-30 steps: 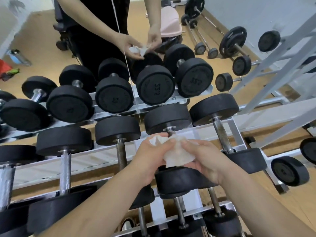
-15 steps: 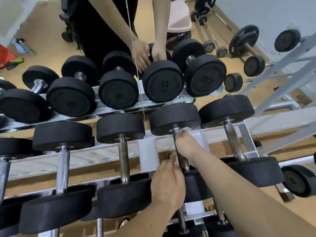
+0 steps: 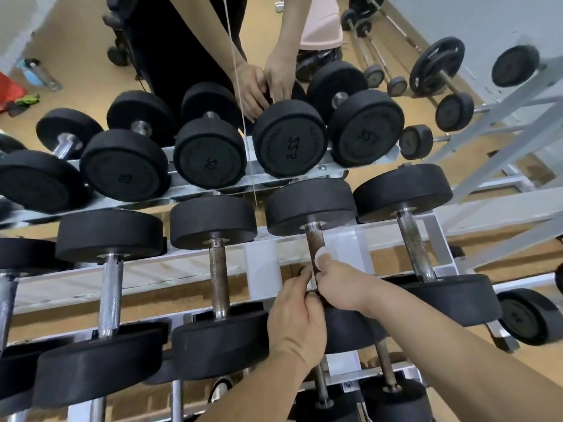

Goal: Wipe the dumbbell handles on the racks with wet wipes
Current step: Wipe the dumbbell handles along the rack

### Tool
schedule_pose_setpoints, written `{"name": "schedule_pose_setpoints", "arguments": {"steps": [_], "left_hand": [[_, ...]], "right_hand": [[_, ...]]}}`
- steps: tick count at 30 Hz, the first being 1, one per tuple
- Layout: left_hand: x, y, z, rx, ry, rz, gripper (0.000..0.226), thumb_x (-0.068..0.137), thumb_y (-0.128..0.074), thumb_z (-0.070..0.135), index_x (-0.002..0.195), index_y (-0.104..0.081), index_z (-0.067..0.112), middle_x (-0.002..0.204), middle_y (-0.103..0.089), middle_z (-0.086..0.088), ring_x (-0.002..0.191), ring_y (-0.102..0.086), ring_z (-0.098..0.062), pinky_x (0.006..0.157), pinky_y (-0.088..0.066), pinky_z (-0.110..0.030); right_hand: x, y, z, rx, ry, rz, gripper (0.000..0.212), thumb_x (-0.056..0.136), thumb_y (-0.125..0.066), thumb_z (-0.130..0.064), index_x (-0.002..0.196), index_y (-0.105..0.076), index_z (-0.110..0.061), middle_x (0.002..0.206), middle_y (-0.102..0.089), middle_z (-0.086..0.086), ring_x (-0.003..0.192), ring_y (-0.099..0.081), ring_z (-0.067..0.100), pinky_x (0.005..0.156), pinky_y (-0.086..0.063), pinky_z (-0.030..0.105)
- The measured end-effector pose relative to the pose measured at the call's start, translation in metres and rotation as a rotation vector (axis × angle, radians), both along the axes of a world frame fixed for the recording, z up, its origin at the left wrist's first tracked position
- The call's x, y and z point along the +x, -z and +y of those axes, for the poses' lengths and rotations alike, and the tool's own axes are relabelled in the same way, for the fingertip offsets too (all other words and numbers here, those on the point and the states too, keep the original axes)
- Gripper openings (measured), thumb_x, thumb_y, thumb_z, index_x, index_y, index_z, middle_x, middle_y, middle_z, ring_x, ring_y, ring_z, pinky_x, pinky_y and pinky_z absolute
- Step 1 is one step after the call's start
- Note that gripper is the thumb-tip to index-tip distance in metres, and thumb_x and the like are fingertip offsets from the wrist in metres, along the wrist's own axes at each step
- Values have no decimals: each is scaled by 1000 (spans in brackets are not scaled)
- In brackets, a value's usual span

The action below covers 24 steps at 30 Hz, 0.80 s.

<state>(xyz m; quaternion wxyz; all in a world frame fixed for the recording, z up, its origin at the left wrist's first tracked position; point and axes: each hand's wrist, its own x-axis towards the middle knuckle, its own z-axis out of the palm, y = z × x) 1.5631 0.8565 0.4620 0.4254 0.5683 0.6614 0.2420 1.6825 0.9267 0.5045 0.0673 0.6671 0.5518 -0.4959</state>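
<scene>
Dumbbell handle in the middle row of the rack, second from the right, and both hands are on it! Fingers of the right hand curl tight round the bar about halfway along, pinning a white wet wipe that pokes out on the far side. Left hand sits just nearer, its fingers wrapped round the same bar and touching the right hand, hard by the near weight head. The bar looks dark and speckled, running up to its far black head. Two more dumbbells lie parallel on the grey rails to the left, and another dumbbell lies to the right. Beyond them, the top row carries big black dumbbells, one marked 50. Across the rack a second person in black has both hands down behind a top-row dumbbell. Barbells lie on the tan floor far right, with a water bottle far left.
</scene>
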Motion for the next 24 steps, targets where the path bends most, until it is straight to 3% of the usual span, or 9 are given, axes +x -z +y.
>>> {"name": "schedule_pose_setpoints", "arguments": {"steps": [2, 4, 6, 8, 10, 13, 16, 20, 24], "left_hand": [[1, 0, 0, 22, -16, -16, 54, 92, -31, 35, 140, -55, 35, 132, -57, 22, 120, -53, -2, 105, -44, -28], [1, 2, 1, 41, -28, -28, 48, 93, -33, 33, 132, -60, 32, 123, -59, 19, 112, -55, -4, 99, -47, -30], [1, 4, 0, 47, -35, -39, 37, 93, -34, 31, 116, -62, 30, 112, -60, 16, 102, -57, -6, 91, -49, -31], [0, 5, 0, 56, -29, -32, 27, 92, -34, 29, 101, -59, 29, 104, -58, 14, 94, -56, -8, 85, -49, -31], [-1, 7, 0, 59, -35, -39, 28, 90, -33, 30, 102, -59, 29, 105, -58, 15, 96, -56, -7, 87, -49, -31], [0, 12, -1, 66, -47, -38, 51, 88, -28, 39, 124, -63, 28, 127, -59, 16, 118, -54, -4, 105, -45, -33], [0, 12, -1, 40, -53, -27, 63, 90, -26, 41, 143, -56, 25, 146, -53, 11, 135, -46, -6, 118, -37, -33], [1, 7, -3, 8, -61, -38, 62, 94, -31, 33, 153, -45, 23, 155, -44, 11, 142, -38, -5, 122, -27, -25], [-1, 10, -3, -22, -51, -28, 64, 95, -29, 36, 156, -39, 23, 160, -37, 11, 146, -33, -4, 125, -23, -26]], "right_hand": [[-9, 8, 12, 131, 58, -17, 54, 103, -39, -7, 153, -21, 1, 154, -34, 25, 139, -41, 39, 110, -37, 43], [-20, 12, 22, 205, 72, 24, 70, 104, -38, -3, 160, 4, 1, 169, 5, 22, 156, -7, 37, 124, -18, 42], [-22, 18, 23, 190, -6, 21, 86, 101, -40, 0, 156, 25, -2, 161, 39, 18, 156, 20, 32, 128, -4, 36], [-16, 22, 17, 172, -150, -49, 92, 99, -42, -2, 155, 30, -7, 154, 51, 12, 154, 27, 28, 129, -4, 36], [-7, 15, 10, 198, -367, -122, 86, 99, -43, -6, 160, 18, -8, 159, 45, 6, 153, 30, 23, 129, 0, 37], [7, -3, 9, 190, -699, -186, 69, 101, -37, -7, 165, -11, -11, 172, 16, -1, 156, 21, 16, 126, 10, 33], [15, -8, 21, 273, -927, -337, 70, 100, -37, -10, 165, -14, -18, 172, 9, -6, 157, 18, 13, 127, 11, 37], [12, 1, 43, 434, -968, -428, 71, 97, -39, -12, 164, -16, -17, 173, 9, -2, 158, 12, 13, 127, 12, 37], [15, 14, 38, 428, -945, -298, 62, 94, -47, -8, 155, -42, -16, 171, -16, -6, 158, 12, 15, 127, 12, 38]]}}
